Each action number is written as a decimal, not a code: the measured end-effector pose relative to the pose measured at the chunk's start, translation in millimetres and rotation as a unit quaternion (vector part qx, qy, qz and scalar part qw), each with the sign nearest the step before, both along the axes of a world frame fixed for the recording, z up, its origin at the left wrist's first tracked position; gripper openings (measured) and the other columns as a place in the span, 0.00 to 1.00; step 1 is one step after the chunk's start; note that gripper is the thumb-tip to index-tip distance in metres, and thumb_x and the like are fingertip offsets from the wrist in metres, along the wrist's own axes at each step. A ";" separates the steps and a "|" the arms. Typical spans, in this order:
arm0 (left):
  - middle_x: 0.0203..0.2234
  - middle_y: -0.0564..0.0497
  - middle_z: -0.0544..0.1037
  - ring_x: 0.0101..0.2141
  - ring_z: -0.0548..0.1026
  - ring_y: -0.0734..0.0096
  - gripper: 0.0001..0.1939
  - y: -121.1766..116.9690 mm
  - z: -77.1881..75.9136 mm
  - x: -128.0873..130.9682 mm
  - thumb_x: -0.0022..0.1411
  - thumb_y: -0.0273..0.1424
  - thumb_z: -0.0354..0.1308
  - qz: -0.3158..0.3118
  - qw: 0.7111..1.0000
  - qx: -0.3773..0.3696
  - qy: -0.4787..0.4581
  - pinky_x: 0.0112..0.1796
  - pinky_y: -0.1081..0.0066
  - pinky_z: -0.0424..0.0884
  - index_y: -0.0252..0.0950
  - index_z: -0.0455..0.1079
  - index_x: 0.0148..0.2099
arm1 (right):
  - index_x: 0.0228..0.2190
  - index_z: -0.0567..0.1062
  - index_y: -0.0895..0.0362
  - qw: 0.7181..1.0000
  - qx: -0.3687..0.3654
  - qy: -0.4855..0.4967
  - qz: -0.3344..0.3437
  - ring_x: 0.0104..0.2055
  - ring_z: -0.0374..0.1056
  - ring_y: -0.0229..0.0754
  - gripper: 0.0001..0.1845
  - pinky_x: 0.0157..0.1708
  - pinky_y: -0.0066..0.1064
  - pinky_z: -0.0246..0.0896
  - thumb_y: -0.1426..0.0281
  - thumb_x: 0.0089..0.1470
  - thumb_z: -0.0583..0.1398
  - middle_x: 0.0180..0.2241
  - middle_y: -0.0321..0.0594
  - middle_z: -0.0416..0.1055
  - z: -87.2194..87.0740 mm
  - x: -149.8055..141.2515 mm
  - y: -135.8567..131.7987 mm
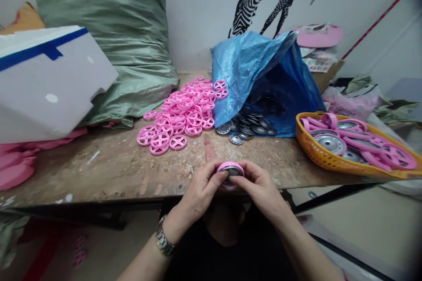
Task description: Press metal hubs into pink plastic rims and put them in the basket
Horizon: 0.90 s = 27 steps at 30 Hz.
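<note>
Between both hands, at the table's front edge, is a pink wheel ring (230, 164) with a dark grey disc (232, 170) set against it. My left hand (206, 186) grips its left side, the thumb pressed on the disc. My right hand (259, 184) holds the right side, its thumb also on the disc. The fingers behind the ring are partly hidden, and I cannot tell whether the disc is fully seated. Beyond the hands lie a heap of pink spoked wheels (184, 109) and a pile of grey discs (250, 123).
The grey discs spill from a blue plastic bag (237, 61). On the right stands a yellow basket (316, 158) holding pink rings and wheels with grey discs. A white box (49, 92) and a large green sack (105, 30) are at the left of the worn wooden table (115, 171).
</note>
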<state>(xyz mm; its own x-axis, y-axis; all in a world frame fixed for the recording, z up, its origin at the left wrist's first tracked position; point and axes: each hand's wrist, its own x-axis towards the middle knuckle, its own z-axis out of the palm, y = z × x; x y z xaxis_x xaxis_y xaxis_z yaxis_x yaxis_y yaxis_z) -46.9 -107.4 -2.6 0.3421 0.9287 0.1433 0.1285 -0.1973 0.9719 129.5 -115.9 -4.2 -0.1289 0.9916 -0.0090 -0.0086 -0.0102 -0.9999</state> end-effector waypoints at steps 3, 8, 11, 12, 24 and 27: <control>0.36 0.50 0.76 0.38 0.74 0.67 0.14 -3.1 4.1 0.7 0.70 0.39 0.51 -0.001 0.996 0.056 0.066 0.41 0.69 0.68 0.35 0.72 0.47 | 0.35 0.77 0.55 0.999 0.017 -0.045 0.007 0.35 0.67 0.39 0.08 0.36 0.30 0.61 0.66 0.50 0.64 0.31 0.34 0.74 -0.6 1.1 -3.8; 0.30 0.52 0.74 0.32 0.72 0.70 0.13 -6.8 2.4 5.4 0.70 0.37 0.51 0.018 0.994 0.068 0.078 0.34 0.72 0.64 0.35 0.71 0.39 | 0.33 0.77 0.54 0.993 0.063 -0.098 0.003 0.35 0.66 0.40 0.05 0.36 0.31 0.59 0.67 0.53 0.62 0.30 0.34 0.72 -0.4 0.4 -11.9; 0.29 0.52 0.74 0.32 0.72 0.69 0.12 -8.0 0.3 8.9 0.69 0.35 0.52 0.028 0.994 0.079 0.075 0.35 0.72 0.64 0.36 0.72 0.38 | 0.30 0.75 0.54 0.993 0.074 -0.096 -0.014 0.34 0.65 0.40 0.03 0.35 0.31 0.58 0.68 0.53 0.62 0.29 0.34 0.71 -3.4 -0.6 -13.9; 0.29 0.52 0.75 0.32 0.72 0.68 0.11 -8.3 -0.6 10.1 0.69 0.35 0.52 0.034 0.993 0.083 0.074 0.35 0.72 0.64 0.36 0.72 0.38 | 0.30 0.75 0.54 0.993 0.073 -0.092 -0.018 0.34 0.65 0.40 0.03 0.35 0.31 0.58 0.68 0.53 0.62 0.28 0.33 0.70 -4.9 -0.8 -13.8; 0.30 0.52 0.73 0.32 0.71 0.69 0.14 -4.8 -0.1 7.8 0.70 0.40 0.51 -0.025 0.997 0.009 0.072 0.34 0.72 0.64 0.36 0.73 0.41 | 0.34 0.74 0.54 0.993 0.066 -0.098 0.025 0.36 0.66 0.40 0.11 0.37 0.30 0.58 0.61 0.61 0.56 0.32 0.35 0.71 -4.0 6.0 -13.9; 0.31 0.52 0.73 0.31 0.71 0.70 0.15 -7.5 -0.1 9.0 0.70 0.40 0.50 -0.035 0.997 0.017 0.061 0.33 0.73 0.64 0.36 0.72 0.42 | 0.33 0.74 0.54 0.991 0.088 -0.103 0.003 0.35 0.66 0.40 0.11 0.36 0.30 0.58 0.61 0.62 0.56 0.30 0.35 0.71 -5.2 4.8 -16.7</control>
